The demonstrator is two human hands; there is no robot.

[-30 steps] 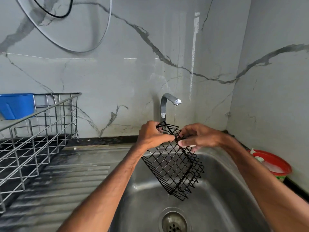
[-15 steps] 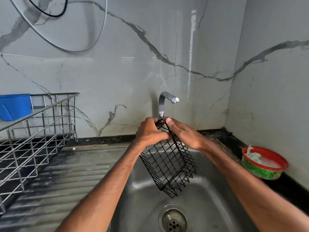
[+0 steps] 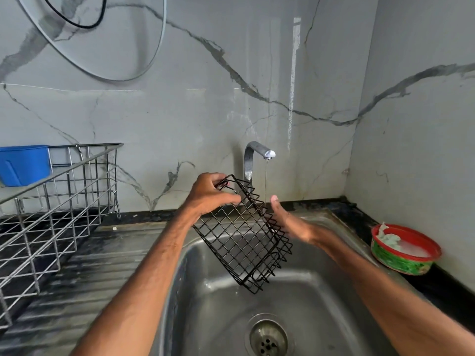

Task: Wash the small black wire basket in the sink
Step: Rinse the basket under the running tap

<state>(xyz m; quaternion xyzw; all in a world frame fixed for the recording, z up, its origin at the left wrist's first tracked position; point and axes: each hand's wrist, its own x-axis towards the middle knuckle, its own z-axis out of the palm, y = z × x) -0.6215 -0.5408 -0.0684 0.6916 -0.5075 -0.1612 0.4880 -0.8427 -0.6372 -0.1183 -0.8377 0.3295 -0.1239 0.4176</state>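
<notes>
The wall is smooth, shiny grey stone with dark wiggly lines running across it. Below it is the sink, a deep bowl of shiny steel that looks wet, with a flat steel side part on the left that has long ridges. On that side stands a big dish rack made of thin silver wires in squares. The black wire basket is up in the air over the sink, just under the tap and tipped on a slant. It is box-shaped, and its thin black wires cross to make little squares. The left hand holds it by the top edge, with the fingers curled round the wires. The right hand is flat with straight fingers and holds nothing. It is right beside the basket's far side, but it is blurry, so I cannot tell if it touches. A round red and green bowl with white foam and a rag sits on the dark counter on the right. A blue plastic tub hangs on the rack. The curved silver tap lets out a thin line of water. The round drain has small holes.
</notes>
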